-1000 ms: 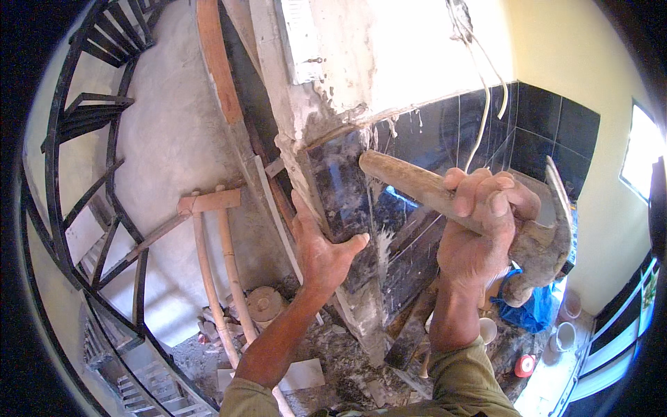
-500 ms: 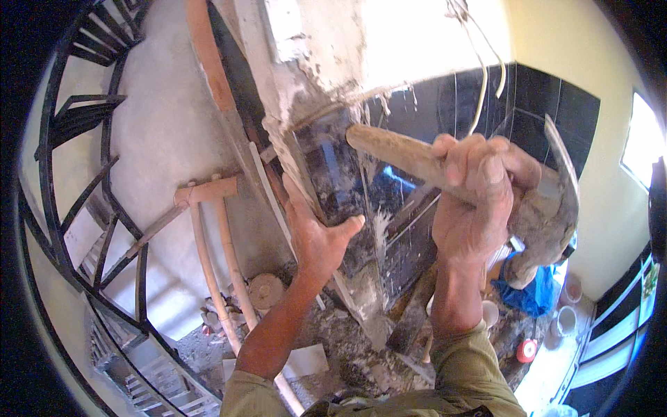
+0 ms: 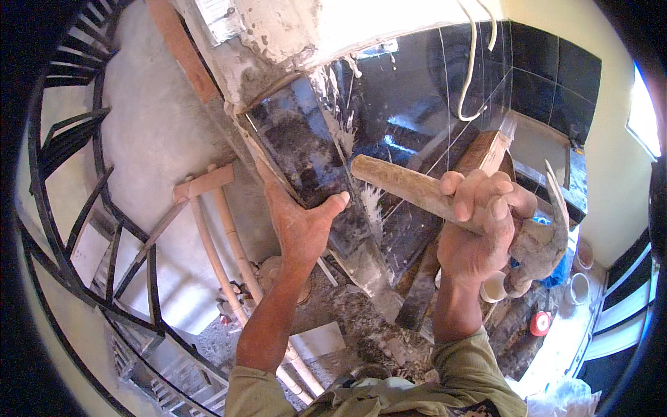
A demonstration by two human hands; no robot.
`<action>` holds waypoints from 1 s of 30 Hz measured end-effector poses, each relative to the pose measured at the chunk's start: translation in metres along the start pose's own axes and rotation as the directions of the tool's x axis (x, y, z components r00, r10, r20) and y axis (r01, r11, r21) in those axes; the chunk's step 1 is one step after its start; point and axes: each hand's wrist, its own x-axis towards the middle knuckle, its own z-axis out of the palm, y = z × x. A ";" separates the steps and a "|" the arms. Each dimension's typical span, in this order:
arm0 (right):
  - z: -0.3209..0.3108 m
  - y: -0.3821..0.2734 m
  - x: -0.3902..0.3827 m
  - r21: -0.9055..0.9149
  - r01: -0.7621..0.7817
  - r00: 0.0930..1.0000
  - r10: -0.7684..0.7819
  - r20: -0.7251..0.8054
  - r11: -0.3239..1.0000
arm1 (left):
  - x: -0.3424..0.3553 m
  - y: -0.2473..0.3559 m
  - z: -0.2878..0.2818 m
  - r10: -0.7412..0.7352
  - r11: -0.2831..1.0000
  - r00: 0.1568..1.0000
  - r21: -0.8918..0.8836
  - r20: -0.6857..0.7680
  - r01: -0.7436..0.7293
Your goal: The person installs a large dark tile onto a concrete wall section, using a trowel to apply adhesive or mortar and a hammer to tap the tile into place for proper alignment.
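My left hand (image 3: 295,226) grips a mottled black tile (image 3: 299,132) on the narrow pillar face, thumb spread on its lower front, other fingers along the left edge. My right hand (image 3: 479,229) is closed round a hammer with a pale wooden handle (image 3: 396,181). The grey, crusted hammer head (image 3: 542,257), with a long curved claw, hangs at the right of that hand. The handle's butt points at the tile's right edge; I cannot tell whether it touches. Rough white mortar (image 3: 271,73) lies above the tile and in streaks beside it.
Black wall tiles (image 3: 403,83) with dangling white cables (image 3: 467,83) stand behind. At left are a black metal staircase frame (image 3: 153,278) and bamboo poles (image 3: 208,243). Rubble (image 3: 379,347) covers the floor; cups (image 3: 493,292), a red round object (image 3: 540,323) and blue plastic (image 3: 556,278) sit at right.
The view has shifted, so the pillar sits higher and further left. The hammer handle's butt is now lower along the tile's edge. Both hands keep their grips.
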 end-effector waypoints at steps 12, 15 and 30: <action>0.001 0.003 -0.008 -0.020 -0.034 0.998 0.035 0.049 0.999 | 0.000 -0.007 0.000 -0.019 0.999 1.000 0.035 -0.005 0.019; 0.004 0.008 -0.014 -0.015 -0.007 0.992 0.009 0.129 1.000 | 0.001 -0.012 0.000 -0.036 0.997 0.998 -0.072 0.044 0.039; -0.011 -0.014 -0.026 -0.101 0.007 0.994 0.003 0.105 0.995 | -0.003 0.000 0.002 -0.123 0.986 0.990 -0.108 0.062 0.130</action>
